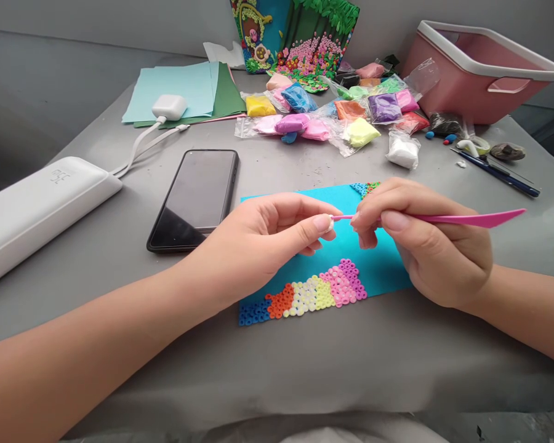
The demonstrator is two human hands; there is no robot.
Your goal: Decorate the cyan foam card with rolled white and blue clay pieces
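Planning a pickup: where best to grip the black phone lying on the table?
Grip the black phone across its two long edges near the middle, coming from above. It lies flat, screen up, with bare table along both long sides; its near right corner sits close to the left hand, so avoid that end.

Your hands meet over the sheet [383, 271] lying at the table's [120, 271] middle: left hand [263, 243] to its left, right hand [420, 246] to its right, with the tool [471, 218] running out rightward from between them. Rows of beads [314, 294] sit on the sheet's near edge. Left of the sheet lies your phone [196, 197], and further left the power bank [37, 209]. Behind the phone rest papers [184, 92] with a charger [169, 107] on them. Clay packets [337, 114] lie behind the sheet, the picture [300, 43] behind those. The bin [480, 67] stands far right, a pen [498, 173] before it.
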